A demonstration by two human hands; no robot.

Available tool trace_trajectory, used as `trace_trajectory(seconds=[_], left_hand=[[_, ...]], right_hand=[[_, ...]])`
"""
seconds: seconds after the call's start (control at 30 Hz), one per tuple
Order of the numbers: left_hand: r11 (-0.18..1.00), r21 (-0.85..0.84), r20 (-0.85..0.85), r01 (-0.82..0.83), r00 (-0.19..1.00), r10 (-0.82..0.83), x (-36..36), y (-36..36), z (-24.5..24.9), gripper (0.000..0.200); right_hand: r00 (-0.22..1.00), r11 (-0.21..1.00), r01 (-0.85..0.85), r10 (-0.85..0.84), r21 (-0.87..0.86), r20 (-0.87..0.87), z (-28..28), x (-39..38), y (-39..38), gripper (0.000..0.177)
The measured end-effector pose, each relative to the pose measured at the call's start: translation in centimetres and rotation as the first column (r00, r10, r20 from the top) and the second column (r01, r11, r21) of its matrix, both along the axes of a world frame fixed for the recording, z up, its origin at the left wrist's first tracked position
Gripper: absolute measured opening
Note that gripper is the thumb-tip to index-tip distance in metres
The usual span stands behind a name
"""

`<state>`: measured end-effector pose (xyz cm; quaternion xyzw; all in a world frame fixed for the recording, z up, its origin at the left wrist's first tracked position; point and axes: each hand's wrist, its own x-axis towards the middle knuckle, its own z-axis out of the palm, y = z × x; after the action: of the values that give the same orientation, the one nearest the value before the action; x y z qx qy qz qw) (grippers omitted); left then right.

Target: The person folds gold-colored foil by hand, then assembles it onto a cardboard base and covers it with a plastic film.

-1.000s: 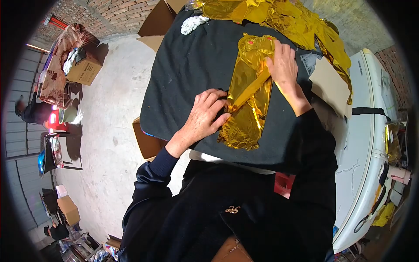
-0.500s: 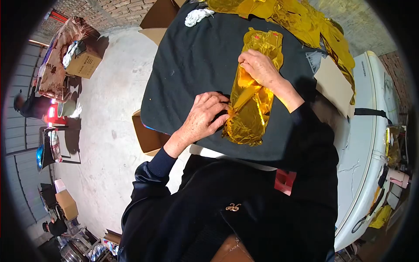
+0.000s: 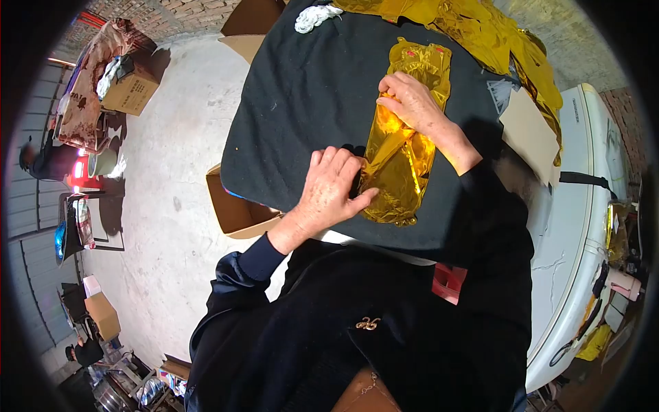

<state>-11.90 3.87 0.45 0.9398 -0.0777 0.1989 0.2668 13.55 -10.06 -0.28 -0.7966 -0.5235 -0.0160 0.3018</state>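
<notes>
A long, flat gold foil balloon (image 3: 395,180), uninflated by its look, lies on the dark cloth (image 3: 295,103) of the table. It has a wavy outline and red marks at its far end. My right hand (image 3: 414,106) has its fingers curled together on the upper half, pinching the foil, which creases diagonally below it. My left hand (image 3: 329,185) rests at the balloon's lower left edge. Its thumb is spread away from the fingers and reaches over the foil, while the fingertips bend near the edge.
More gold foil (image 3: 467,31) is heaped along the table's far edge, near a white cloth bundle (image 3: 316,18). A cardboard sheet (image 3: 530,134) lies at the right, beside a white appliance (image 3: 576,206). An open carton (image 3: 240,213) stands left of the table. Another person (image 3: 51,161) is at far left.
My left thumb has moved apart from the fingers and now stretches to the right over the foil. The right hand keeps its pinch, almost unmoved. The view has shifted slightly.
</notes>
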Motion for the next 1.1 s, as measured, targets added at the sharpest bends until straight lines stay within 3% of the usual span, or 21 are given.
trace_trajectory(seconds=[0.2, 0.4, 0.6, 0.77, 1.03, 1.1], left_hand=[[0.989, 0.011, 0.034, -0.146, 0.989, 0.146, -0.7, -2.4, -0.9, 0.031], [0.985, 0.06, 0.036, -0.165, 0.986, 0.163, -1.0, -2.6, -1.3, 0.036], [0.98, 0.07, 0.027, -0.185, 0.983, 0.184, -0.8, -2.6, -1.4, 0.036], [0.977, 0.075, 0.035, -0.198, 0.98, 0.196, -0.5, -2.6, -1.3, 0.032], [0.968, 0.109, 0.04, -0.224, 0.975, 0.221, -0.3, -2.8, -1.2, 0.026], [0.964, 0.12, 0.054, -0.236, 0.972, 0.231, -0.3, -2.8, -1.3, 0.024]], right_hand=[[0.999, 0.999, 0.024, -0.025, -0.046, -0.036, 0.2, -0.2, 0.0, 0.026], [0.999, 1.0, 0.006, -0.007, 0.017, 0.05, -0.1, -0.2, 0.0, 0.025], [0.982, 0.991, -0.133, 0.129, 0.021, 0.138, 3.0, -3.9, -1.9, 0.027], [0.944, 0.96, -0.275, 0.278, -0.045, 0.178, 4.5, -8.3, -4.8, 0.041], [0.8, 0.948, -0.295, 0.312, -0.116, 0.513, 2.3, -9.2, -3.7, 0.033], [0.774, 0.949, -0.301, 0.303, -0.098, 0.555, 2.3, -9.2, -3.1, 0.024]])
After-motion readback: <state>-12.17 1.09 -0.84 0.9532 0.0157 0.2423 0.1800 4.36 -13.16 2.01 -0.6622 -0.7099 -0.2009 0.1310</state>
